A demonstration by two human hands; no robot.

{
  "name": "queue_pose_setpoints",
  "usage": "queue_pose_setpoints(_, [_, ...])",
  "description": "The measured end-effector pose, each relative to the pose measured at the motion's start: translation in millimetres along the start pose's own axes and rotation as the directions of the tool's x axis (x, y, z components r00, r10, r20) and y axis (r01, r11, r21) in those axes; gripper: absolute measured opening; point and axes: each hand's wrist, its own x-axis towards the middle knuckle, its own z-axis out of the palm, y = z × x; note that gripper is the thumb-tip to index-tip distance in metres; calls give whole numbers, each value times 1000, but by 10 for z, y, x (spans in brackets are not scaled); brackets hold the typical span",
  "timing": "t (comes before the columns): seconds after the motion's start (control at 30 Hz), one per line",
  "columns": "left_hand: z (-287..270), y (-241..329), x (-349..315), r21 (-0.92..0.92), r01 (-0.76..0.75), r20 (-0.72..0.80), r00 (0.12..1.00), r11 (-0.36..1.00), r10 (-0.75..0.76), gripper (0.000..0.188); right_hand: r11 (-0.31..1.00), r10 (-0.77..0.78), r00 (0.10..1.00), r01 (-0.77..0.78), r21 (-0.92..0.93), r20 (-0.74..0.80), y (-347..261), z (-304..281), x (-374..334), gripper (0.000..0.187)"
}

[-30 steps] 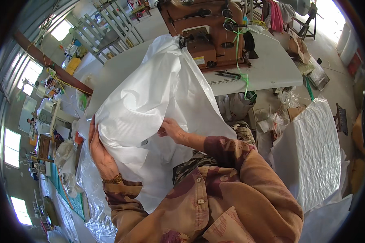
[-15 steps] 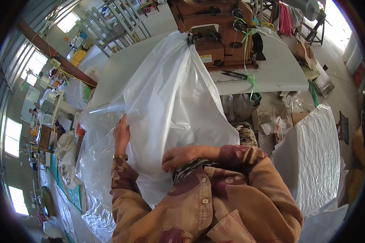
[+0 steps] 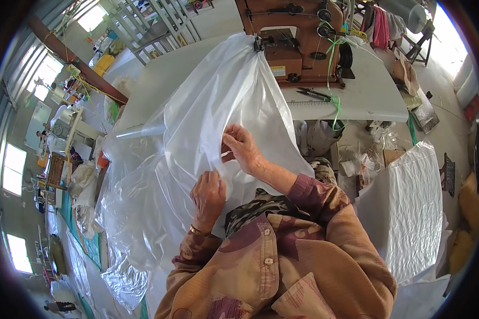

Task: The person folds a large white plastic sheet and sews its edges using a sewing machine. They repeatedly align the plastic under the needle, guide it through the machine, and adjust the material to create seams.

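Note:
A large sheet of white, shiny plastic (image 3: 189,127) hangs in folds from under the needle of a brown sewing machine (image 3: 298,48) and spreads down over my lap. My right hand (image 3: 242,149) pinches a raised fold of this sheet between thumb and fingers. Just below and to the left, my left hand (image 3: 207,196) has its fingers closed on the same fold's edge. A bracelet or watch sits at the left wrist. The fingertips of both hands are partly hidden by the plastic.
Black snips (image 3: 316,94) and a ruler strip lie on the pale table (image 3: 356,109) by the machine, with green string (image 3: 335,106) hanging over its edge. Clear plastic (image 3: 135,207) piles up at my left. A stack of silvery-white sheets (image 3: 412,207) stands at my right.
My left hand has come right and down from the sheet's left side to the middle fold. My right hand has risen from my lap and now grips the fold.

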Motion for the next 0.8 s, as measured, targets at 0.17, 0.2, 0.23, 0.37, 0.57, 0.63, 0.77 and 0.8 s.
queue_pose_setpoints(0.17, [-125, -417, -194, -812, 212, -36, 912, 544, -409, 8, 998, -9, 997, 14, 68, -79, -5, 95, 71, 31])
queue_pose_setpoints(0.2, [-272, -444, -151, -864, 223, -26, 876, 452, -481, 8, 996, -37, 993, 46, 75, -108, -22, 133, 86, 34])
queue_pose_setpoints(0.23, [-458, -423, -92, -908, 224, -10, 834, 355, -552, 9, 994, -64, 989, 76, 80, -135, -46, 189, 96, 37])
queue_pose_setpoints(0.37, [-862, -355, 293, -962, 104, -59, 821, 251, -568, 9, 989, -134, 963, 145, 30, -232, -164, 423, 152, 44])
queue_pose_setpoints(0.57, [-1085, -489, 472, -979, 57, -51, 861, 196, -505, 16, 926, -186, 972, 123, 357, 146, -288, 367, 106, 41])
queue_pose_setpoints(0.63, [-1071, -530, 449, -979, 68, -30, 882, 191, -469, 16, 893, -255, 965, 211, 397, 62, -325, 383, 138, 41])
queue_pose_setpoints(0.77, [-1054, -460, 381, -978, 123, 20, 864, 171, -503, 15, 753, -328, 941, 313, 578, -83, -396, 59, 654, 44])
queue_pose_setpoints(0.8, [-1053, -457, 368, -973, 125, 11, 867, 195, -498, 15, 751, -310, 942, 326, 574, -128, -435, -48, 802, 44])
